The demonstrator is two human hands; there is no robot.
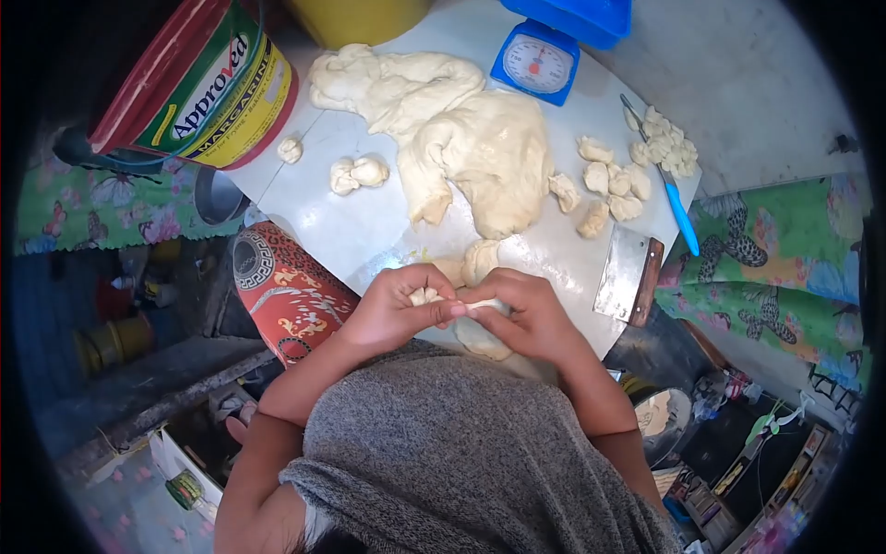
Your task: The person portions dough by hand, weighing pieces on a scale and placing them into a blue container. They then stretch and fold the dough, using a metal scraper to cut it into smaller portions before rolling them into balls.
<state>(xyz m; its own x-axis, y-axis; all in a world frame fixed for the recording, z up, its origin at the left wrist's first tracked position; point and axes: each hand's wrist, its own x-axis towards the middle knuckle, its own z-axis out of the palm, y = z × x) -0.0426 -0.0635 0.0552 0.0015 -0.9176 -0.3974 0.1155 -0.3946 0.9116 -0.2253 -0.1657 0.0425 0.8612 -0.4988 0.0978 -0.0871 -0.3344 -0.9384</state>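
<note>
Close in front of my body, my left hand [406, 300] is closed with a small piece of dough [425, 295] showing between its curled fingers. My right hand [519, 309] pinches the pale dough too, its fingertips meeting those of the left. Flattened dough pieces [481, 261] lie on the table just beyond and beneath my hands. Farther out spreads a large soft mass of dough [489, 157]. Several cut dough lumps [614, 180] rest to its right, and a small double lump [358, 174] lies to its left.
A margarine bucket [217, 92] stands at the left of the white table [341, 231]. At the back is a blue kitchen scale [537, 63]. On the right lie a wooden-handled cleaver [631, 277] and a blue-handled knife [680, 217] beside small dough bits [669, 143].
</note>
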